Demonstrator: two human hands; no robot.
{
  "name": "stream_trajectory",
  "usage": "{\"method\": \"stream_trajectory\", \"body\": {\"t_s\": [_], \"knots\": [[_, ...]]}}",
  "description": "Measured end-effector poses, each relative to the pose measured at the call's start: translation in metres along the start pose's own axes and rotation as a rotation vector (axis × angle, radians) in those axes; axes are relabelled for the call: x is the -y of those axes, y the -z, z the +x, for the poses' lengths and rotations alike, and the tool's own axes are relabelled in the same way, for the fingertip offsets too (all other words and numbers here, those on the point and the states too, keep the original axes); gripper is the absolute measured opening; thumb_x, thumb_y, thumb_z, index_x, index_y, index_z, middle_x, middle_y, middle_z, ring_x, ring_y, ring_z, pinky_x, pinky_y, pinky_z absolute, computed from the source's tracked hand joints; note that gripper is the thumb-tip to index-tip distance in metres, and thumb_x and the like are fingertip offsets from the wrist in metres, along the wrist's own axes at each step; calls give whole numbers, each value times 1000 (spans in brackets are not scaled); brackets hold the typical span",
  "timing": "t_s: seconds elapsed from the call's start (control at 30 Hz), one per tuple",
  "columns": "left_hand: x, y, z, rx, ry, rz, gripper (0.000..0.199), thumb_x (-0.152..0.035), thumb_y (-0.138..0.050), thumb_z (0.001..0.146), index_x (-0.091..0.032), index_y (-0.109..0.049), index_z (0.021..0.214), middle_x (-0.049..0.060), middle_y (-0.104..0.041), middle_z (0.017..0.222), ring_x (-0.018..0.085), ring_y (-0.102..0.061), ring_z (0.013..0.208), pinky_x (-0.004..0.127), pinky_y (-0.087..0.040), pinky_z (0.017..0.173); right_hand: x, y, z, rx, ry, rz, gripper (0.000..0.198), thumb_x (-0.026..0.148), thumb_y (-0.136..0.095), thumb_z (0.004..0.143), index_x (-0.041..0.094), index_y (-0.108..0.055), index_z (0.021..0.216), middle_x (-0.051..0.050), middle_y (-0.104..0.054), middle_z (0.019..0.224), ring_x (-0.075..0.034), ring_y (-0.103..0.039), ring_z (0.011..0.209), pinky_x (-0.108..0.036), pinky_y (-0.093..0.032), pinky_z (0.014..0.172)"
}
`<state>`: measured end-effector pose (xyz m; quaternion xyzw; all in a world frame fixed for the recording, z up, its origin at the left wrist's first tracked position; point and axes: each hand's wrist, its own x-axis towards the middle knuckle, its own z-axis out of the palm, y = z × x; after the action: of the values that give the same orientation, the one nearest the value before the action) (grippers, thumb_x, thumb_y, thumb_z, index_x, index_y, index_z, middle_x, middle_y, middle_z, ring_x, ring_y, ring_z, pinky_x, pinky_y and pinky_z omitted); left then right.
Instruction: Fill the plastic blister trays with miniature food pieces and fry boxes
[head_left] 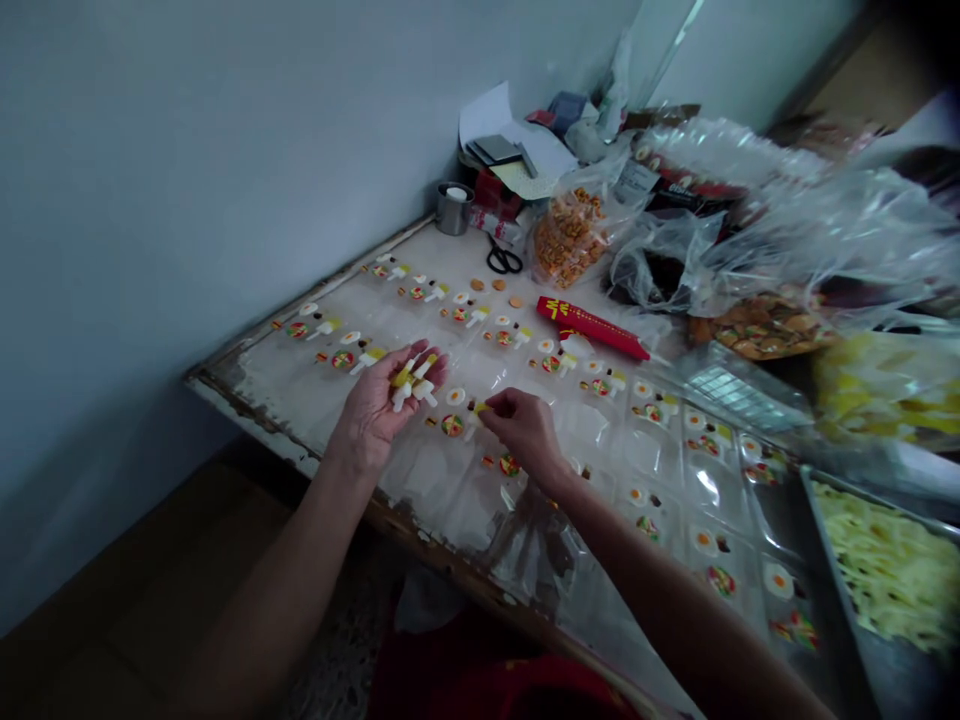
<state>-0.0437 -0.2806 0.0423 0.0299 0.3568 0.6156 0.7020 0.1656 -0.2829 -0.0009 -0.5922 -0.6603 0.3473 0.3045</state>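
My left hand (375, 405) is cupped, palm up, around several small white-and-yellow plastic-looking pieces (415, 382). To its right, my right hand (525, 425) reaches down to the table with thumb and fingers pinched on one more white-and-yellow piece (478, 412). That piece is at a clear plastic bag among the rows. Around it lie a small fried-egg piece (456, 397), a round colourful dish piece (452, 425) and a tiny burger-like piece (431, 422). Similar sets lie along the rows; some near my right forearm show no white-and-yellow piece.
The worn table (247, 385) stands against a wall. Toward the back are a metal cup (454, 210), black scissors (504, 258) and a bag of orange pieces (570, 235). A red packet (592, 328) lies mid-table. At right, a tray (825, 545) holds pale yellow pieces.
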Motion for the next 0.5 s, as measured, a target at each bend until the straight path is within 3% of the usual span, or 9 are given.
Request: {"method": "stream_trajectory", "body": {"t_s": [0.17,0.27,0.37,0.43,0.5], "knots": [[17,3,1,95,43,-61,25,-24,-51,97,-10,-67,110,15,-75,104,27,-73,99,45,-62,87,-5,13,5,-9,240,-394,9,26,-70,83,21,-71,76,-5,-69,75,-19,-60,67,-32,-45,63],[22,0,-3,39,44,-17,23,-18,-52,96,-10,-67,111,14,-75,103,23,-74,95,38,-62,83,5,25,6,57,406,-334,14,29,-68,91,22,-74,101,-3,-69,84,-17,-60,70,-31,-47,66],[29,-12,-6,-13,90,66,26,-8,-51,92,-11,-67,112,11,-75,98,18,-73,82,27,-60,71,26,35,8,176,738,-256,29,29,-64,98,26,-68,126,-6,-68,105,-19,-62,88,-33,-50,80],[37,-22,-5,2,128,106,26,-5,-51,90,-12,-69,107,7,-74,91,14,-71,71,22,-56,62,38,43,11,240,918,-246,23,27,-61,100,28,-73,120,-6,-69,109,-21,-61,97,-36,-49,88],[47,-32,-3,25,161,110,24,-5,-51,91,-13,-70,102,6,-73,87,13,-69,67,21,-56,62,45,57,14,228,946,-172,18,26,-60,101,26,-77,108,-6,-71,106,-21,-63,97,-37,-50,88]]}}
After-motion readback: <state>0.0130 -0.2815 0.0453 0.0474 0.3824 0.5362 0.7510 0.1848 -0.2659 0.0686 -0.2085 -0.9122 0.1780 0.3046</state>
